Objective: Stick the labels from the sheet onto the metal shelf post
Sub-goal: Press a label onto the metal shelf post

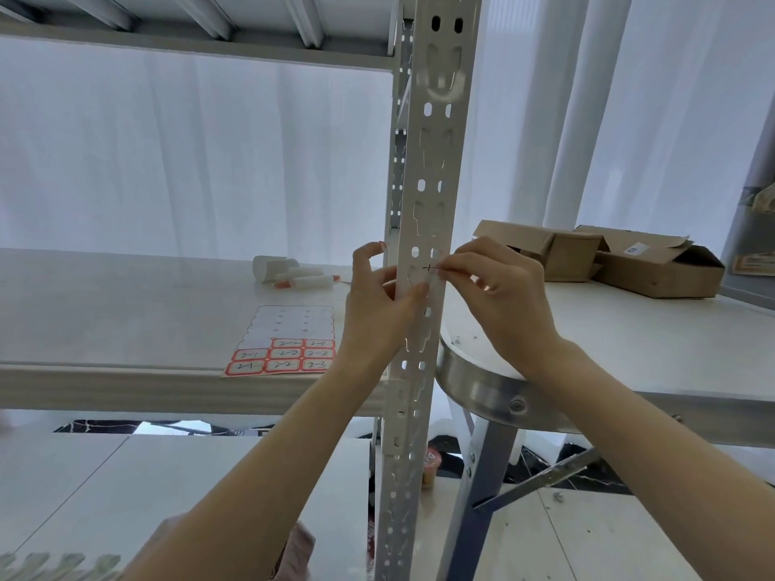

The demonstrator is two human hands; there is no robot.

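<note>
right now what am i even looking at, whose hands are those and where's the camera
There is no machine here: a person is working with bare hands, and the single picture comes from a camera worn on their head, looking forward and down. The left hand holds the white perforated metal shelf post, thumb on its front. The right hand pinches a small label with a handwritten mark at that post with its fingers. On the white shelf board lies the red-bordered label sheet, its upper labels already peeled off, with some white tubes with orange ends behind it. To the right stands a white table with a metal rim, carrying open brown cardboard boxes.
</note>
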